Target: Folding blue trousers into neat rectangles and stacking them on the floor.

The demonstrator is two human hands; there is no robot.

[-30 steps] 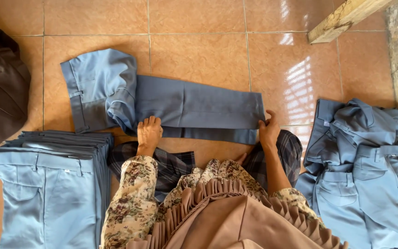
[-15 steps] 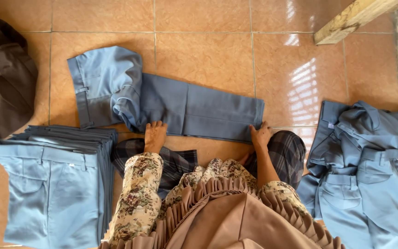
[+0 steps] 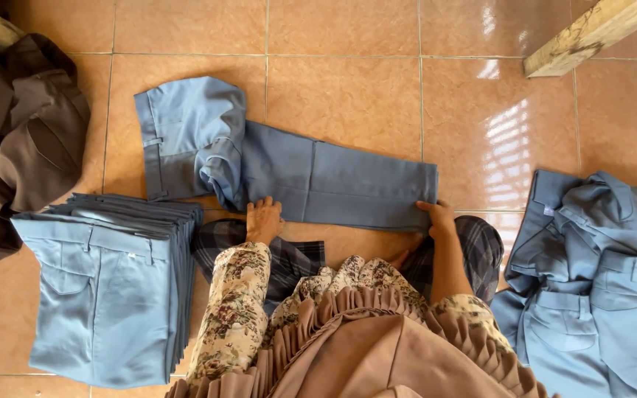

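A pair of blue trousers (image 3: pixel 289 173) is lying flat on the orange tile floor (image 3: pixel 348 96), legs pointing right. The left hand (image 3: pixel 263 220) is pressing down on the near edge by the seat, fingers flat. The right hand (image 3: pixel 439 217) is pinching the leg ends. A neat stack of folded trousers (image 3: pixel 105 287) is sitting near left, and a loose heap of blue trousers (image 3: pixel 599 273) is lying right

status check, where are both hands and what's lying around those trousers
Left hand flat on near edge of blue trousers. Right hand grips the leg hem. Folded stack to the left, loose pile to the right; nothing on the trousers.
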